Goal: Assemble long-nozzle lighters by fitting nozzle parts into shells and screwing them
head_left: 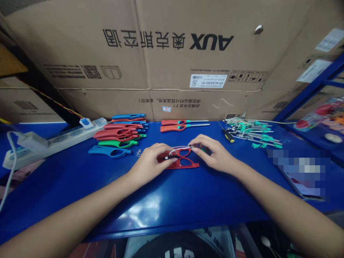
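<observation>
Two red lighter handle shells (188, 163) lie side by side on the blue table, in front of me. My left hand (154, 157) is over their left end, thumb and fingers closed on a small black igniter (172, 157) with a white band. Thin pale wires (180, 147) run from it across the shells to my right hand (211, 148). Thumb and forefinger of that hand pinch the wire end, next to a dark green part mostly hidden by the fingers. Whether the igniter touches the shell cannot be made out.
Red, blue and green handle shells (115, 134) are piled at left, by a white power strip (61, 138). Two assembled red lighters (174, 125) lie at the back. Green-ended metal rods with wires (249, 130), a screwdriver (228, 135) and a phone (303, 175) are at right.
</observation>
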The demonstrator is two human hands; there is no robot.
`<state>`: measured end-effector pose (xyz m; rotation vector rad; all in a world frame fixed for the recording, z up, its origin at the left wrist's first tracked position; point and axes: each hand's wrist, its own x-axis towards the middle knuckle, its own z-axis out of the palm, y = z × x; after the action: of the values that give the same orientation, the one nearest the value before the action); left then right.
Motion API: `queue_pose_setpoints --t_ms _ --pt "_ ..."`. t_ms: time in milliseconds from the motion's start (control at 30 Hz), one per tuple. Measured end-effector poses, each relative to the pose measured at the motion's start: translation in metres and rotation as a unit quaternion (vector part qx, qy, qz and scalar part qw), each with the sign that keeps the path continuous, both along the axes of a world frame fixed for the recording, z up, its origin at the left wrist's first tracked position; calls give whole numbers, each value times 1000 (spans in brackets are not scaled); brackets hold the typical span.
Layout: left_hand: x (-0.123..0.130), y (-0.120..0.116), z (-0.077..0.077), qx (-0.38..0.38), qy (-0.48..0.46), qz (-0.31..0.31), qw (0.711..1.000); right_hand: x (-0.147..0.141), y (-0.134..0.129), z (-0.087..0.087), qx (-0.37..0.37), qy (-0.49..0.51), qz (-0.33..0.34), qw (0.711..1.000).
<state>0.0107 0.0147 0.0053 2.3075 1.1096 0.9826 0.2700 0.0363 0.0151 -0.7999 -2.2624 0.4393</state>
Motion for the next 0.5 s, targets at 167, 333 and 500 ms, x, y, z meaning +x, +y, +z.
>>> queue_pose_setpoints --t_ms 167,333,500 --pt "0 -3 0 36 -1 0 999 6 1 1 3 -24 -8 1000" --pt "-2 -4 -1 84 -12 25 996 18 9 3 31 -62 -28 997" --pt "-3 -4 -2 105 24 25 994 20 11 1 40 -86 -24 995"
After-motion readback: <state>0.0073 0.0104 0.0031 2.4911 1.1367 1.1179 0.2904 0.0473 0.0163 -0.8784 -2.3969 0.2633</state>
